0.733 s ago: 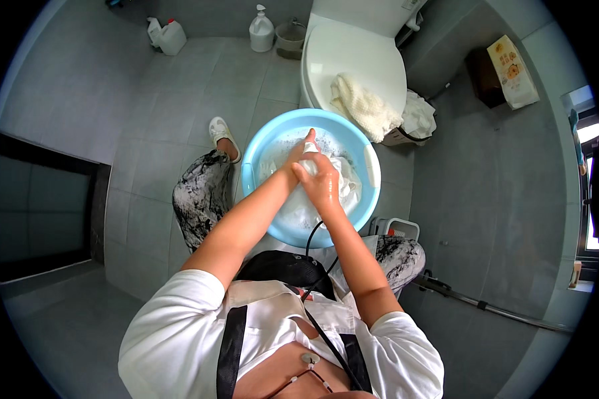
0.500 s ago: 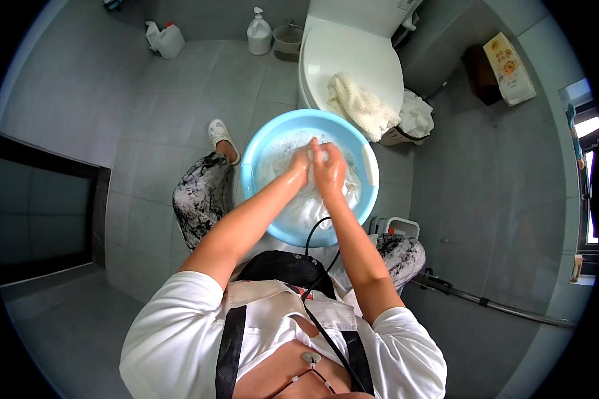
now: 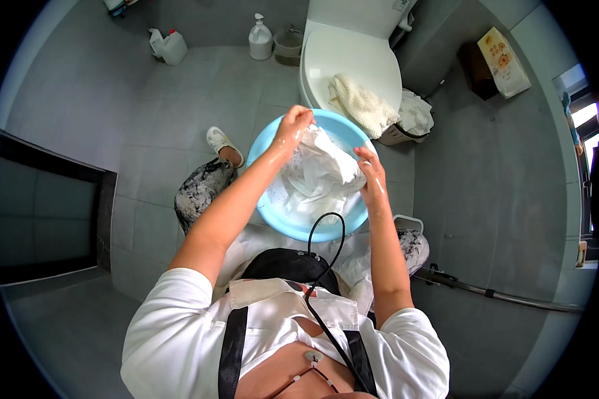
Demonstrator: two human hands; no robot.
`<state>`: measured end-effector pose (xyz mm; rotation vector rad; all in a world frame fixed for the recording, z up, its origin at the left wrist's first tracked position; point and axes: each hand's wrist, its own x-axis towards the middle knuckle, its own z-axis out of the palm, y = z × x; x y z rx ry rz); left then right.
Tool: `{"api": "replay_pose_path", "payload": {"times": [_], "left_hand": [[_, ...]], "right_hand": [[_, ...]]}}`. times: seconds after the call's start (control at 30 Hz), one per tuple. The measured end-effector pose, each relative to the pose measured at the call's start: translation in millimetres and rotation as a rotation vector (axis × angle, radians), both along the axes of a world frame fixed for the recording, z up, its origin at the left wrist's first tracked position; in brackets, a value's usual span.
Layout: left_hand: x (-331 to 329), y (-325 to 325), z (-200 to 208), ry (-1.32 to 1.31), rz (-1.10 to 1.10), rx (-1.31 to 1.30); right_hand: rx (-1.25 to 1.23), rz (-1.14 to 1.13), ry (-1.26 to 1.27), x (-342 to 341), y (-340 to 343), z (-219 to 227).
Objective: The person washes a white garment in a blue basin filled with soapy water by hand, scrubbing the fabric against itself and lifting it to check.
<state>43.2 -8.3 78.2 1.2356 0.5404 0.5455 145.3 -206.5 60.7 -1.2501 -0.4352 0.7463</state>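
Note:
A wet white cloth (image 3: pixel 323 169), perhaps a garment, is stretched between my hands over a light-blue basin (image 3: pixel 266 136). My left hand (image 3: pixel 293 126) pinches its upper left edge at the basin's far rim. At the right rim, my right hand (image 3: pixel 371 174) grips the opposite edge, and suds cling to the skin. The lower part of the cloth hangs down into soapy water (image 3: pixel 277 193). Its exact shape is hidden in the folds.
Beyond the basin stands a white toilet (image 3: pixel 353 66) with a cream knitted cloth (image 3: pixel 363 106) on its lid. A lined waste bin (image 3: pixel 412 116) is beside it. A pump bottle (image 3: pixel 260 41) and a jug (image 3: pixel 173 48) stand by the wall. A black cable (image 3: pixel 326 266) loops near the basin.
My hands were together in the middle of the basin, over the cloth. Now they are apart, left and right, with the cloth lifted and spread between them.

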Motion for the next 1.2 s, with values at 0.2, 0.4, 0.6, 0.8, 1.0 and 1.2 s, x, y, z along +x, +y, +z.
{"api": "replay_pose_path", "payload": {"times": [0.2,0.4,0.6,0.8,1.0,1.2], "left_hand": [[-5.9,1.2,50.0,-0.103,-0.119,0.07],[-0.4,-8.3,66.0,-0.175,-0.239,0.251],[-12.6,3.2,26.6,-0.02,-0.271,-0.197],[-30.8,-36.6,-6.4,-0.003,-0.588,-0.543],[-48.8,-22.7,-9.2,0.086,-0.347,-0.089],[-74.5,21.5,-29.4,0.087,-0.039,-0.124]], "right_hand": [[-0.025,0.423,0.177,-2.7,-3.2,42.0],[-0.319,0.611,-0.168,-21.0,29.1,70.5],[-0.132,0.403,0.176,-20.8,23.2,71.3],[-0.032,0.294,0.254,-18.3,23.9,72.4],[-0.149,0.063,0.165,28.8,12.6,27.3],[-0.501,0.071,-0.28,50.7,-11.3,7.4]]}}
